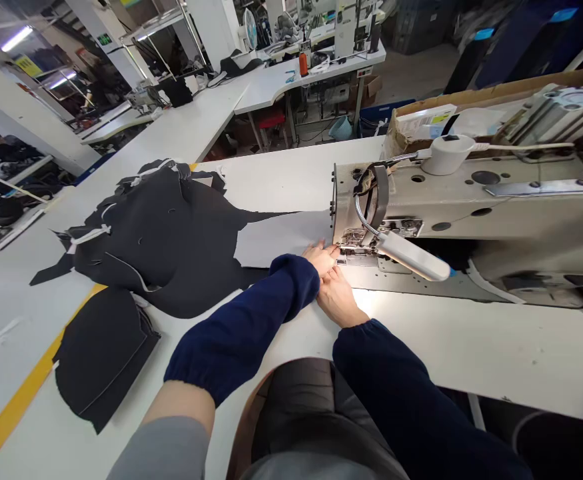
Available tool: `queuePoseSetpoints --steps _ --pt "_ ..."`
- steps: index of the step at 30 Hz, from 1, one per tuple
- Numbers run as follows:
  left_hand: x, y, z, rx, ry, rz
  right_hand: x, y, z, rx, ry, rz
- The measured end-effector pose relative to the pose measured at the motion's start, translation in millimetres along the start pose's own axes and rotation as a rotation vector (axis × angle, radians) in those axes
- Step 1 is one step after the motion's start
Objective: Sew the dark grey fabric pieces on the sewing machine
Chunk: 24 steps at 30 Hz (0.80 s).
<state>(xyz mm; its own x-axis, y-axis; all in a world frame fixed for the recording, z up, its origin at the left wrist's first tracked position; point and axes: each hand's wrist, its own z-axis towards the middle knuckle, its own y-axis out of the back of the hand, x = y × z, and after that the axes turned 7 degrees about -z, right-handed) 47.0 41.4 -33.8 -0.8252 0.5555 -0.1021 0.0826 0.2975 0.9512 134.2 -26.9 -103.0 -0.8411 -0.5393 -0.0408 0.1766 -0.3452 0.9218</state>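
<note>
One pale grey panel point(281, 239) lies at the sewing machine point(401, 200)'s left end. I have my left hand point(321, 259) and right hand point(338, 297) together at its edge; I can't tell if they pinch. Left of the machine, one dark fabric heap point(171, 233) and one smaller stack point(106, 353) sit on the white worktop point(281, 183). Behind the machine stands one open carton point(401, 137).

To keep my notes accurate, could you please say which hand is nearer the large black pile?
Left. The left hand is to the right of the pile, at the grey piece's right end; the right hand is farther right and closer to the body.
</note>
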Motion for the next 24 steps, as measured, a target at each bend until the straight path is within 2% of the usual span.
queuePoseSetpoints --steps 5,11,15,20,24 --pt "-5.4 2.5 8.1 0.020 0.086 -0.045 -2.0 8.2 -5.4 0.036 0.000 0.060" --pt "-4.9 -3.2 6.9 -0.045 0.091 -0.023 -1.9 36.2 -65.0 -0.011 -0.072 0.087" --pt "-5.6 -5.5 5.9 -0.040 0.089 -0.036 -3.1 43.8 -95.6 -0.048 -0.119 0.069" --pt "-7.8 -6.2 7.7 -0.063 0.140 -0.149 -4.5 40.0 -96.4 -0.022 -0.122 0.066" --pt "3.6 -6.0 9.9 -0.087 0.238 -0.253 -6.7 39.1 -94.6 -0.023 -0.104 0.078"
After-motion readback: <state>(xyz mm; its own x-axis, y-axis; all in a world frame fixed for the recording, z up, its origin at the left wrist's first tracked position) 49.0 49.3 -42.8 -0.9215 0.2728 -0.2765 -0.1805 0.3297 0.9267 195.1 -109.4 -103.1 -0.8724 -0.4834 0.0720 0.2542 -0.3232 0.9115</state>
